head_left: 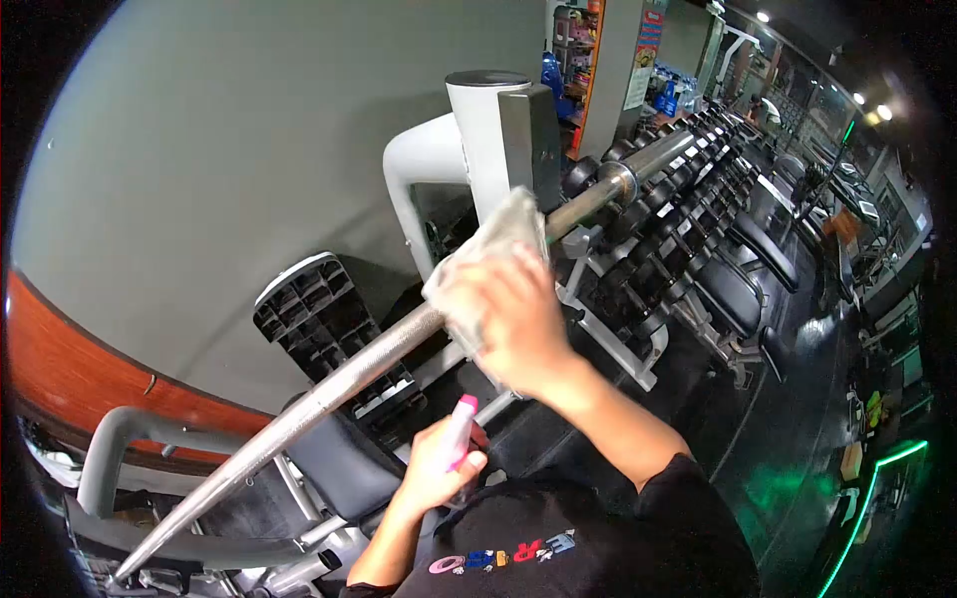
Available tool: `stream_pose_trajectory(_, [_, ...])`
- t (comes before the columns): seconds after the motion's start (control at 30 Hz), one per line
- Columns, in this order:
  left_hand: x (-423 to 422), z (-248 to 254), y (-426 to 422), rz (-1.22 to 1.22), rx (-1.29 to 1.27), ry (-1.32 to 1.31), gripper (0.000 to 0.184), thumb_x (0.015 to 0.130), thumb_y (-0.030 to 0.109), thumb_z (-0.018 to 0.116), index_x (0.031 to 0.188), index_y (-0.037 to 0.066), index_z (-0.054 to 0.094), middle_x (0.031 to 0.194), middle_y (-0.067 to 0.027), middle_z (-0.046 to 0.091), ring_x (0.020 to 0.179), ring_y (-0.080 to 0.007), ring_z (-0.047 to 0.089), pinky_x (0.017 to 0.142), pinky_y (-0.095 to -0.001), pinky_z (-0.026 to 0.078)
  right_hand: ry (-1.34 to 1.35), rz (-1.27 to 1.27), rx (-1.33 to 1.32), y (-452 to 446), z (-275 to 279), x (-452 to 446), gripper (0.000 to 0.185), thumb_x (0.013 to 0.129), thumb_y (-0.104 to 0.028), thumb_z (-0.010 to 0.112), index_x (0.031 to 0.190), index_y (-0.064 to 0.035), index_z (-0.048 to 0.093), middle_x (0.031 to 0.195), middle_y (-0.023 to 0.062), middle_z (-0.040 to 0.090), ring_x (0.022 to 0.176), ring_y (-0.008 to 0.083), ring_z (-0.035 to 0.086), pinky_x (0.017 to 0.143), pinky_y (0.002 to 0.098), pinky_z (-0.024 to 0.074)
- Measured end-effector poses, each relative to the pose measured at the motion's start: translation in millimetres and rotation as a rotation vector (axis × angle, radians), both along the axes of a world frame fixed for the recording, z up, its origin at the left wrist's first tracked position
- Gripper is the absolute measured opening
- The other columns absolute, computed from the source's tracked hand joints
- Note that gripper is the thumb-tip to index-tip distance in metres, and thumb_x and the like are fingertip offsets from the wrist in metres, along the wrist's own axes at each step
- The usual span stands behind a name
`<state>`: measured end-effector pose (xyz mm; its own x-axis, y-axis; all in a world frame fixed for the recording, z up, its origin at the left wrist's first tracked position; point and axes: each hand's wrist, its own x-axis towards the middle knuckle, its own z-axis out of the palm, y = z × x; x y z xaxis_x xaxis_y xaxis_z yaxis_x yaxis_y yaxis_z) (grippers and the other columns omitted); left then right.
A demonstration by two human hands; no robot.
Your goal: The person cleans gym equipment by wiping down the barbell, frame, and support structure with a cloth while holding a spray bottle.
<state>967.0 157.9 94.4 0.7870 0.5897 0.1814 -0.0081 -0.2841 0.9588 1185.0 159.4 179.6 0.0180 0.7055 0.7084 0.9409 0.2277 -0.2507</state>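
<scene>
My right hand is wrapped over a pale cloth, pressing it around a steel barbell. Motion blurs its fingers slightly. The bar runs diagonally from lower left to upper right, passing a white and grey rack upright. Lower down, near my body, my left hand grips a spray bottle with a white and pink trigger head. The bottle's body is mostly hidden by the hand and my black shirt.
Below the bar is a dark padded bench. A black plastic storage piece leans near the wall. To the right, a long dumbbell rack recedes, with another bench beside it. A person is far back.
</scene>
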Motion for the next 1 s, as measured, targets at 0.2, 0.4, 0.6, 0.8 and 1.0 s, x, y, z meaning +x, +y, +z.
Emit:
stream_pose_trajectory(0.2, [-1,-41,-6,-0.115,-0.072,0.082,0.049,0.08,0.044,0.071,0.093,-0.001,0.06,0.084,-0.0093,0.066,0.073,-0.0168,0.067,0.066,-0.0298,0.052,0.005,0.161,0.179,-3,-15,-2,0.043,0.069,-0.017,0.068,0.111,-0.0163,0.061,0.119,0.0007,0.059,0.12,0.0224,0.05,0.109,0.0505,0.0262])
stream_pose_trajectory(0.4, [15,-24,12,-0.033,-0.067,0.063,0.04,0.078,0.039,0.072,0.09,0.001,0.062,0.084,-0.0099,0.064,0.076,-0.0224,0.064,0.071,-0.0341,0.05,0.402,0.322,-0.091,-34,-36,36,0.024,0.082,-0.009,0.064,0.106,-0.0073,0.061,0.104,0.0129,0.063,0.101,0.0292,0.062,0.091,0.0395,0.0469])
stream_pose_trajectory(0.6, [58,-12,13,0.011,-0.1,-0.023,0.047,0.078,0.042,0.072,0.092,-0.001,0.061,0.083,-0.01,0.065,0.073,-0.0198,0.068,0.067,-0.031,0.052,0.781,0.139,-0.152,-66,-60,95,0.015,0.091,-0.007,0.056,0.104,0.0003,0.06,0.095,0.0138,0.066,0.089,0.0241,0.065,0.079,0.0344,0.0512])
stream_pose_trajectory(0.8, [122,2,-1,0.041,-0.085,-0.113,0.051,0.079,0.046,0.072,0.094,-0.001,0.06,0.081,-0.0085,0.066,0.071,-0.016,0.067,0.065,-0.0292,0.053,1.281,-0.106,0.339,-76,-37,202,0.033,0.102,-0.022,0.045,0.12,0.0032,0.057,0.111,0.0115,0.064,0.1,0.0177,0.062,0.091,0.0336,0.0489])
stream_pose_trajectory(1.0, [160,11,-17,0.073,-0.07,-0.092,0.05,0.081,0.044,0.071,0.098,-0.002,0.059,0.084,-0.0091,0.066,0.071,-0.0167,0.068,0.064,-0.0299,0.053,0.238,0.045,0.256,-29,22,201,0.032,0.089,-0.015,0.06,0.12,-0.0049,0.057,0.125,0.0162,0.056,0.12,0.0358,0.052,0.103,0.0435,0.0382])
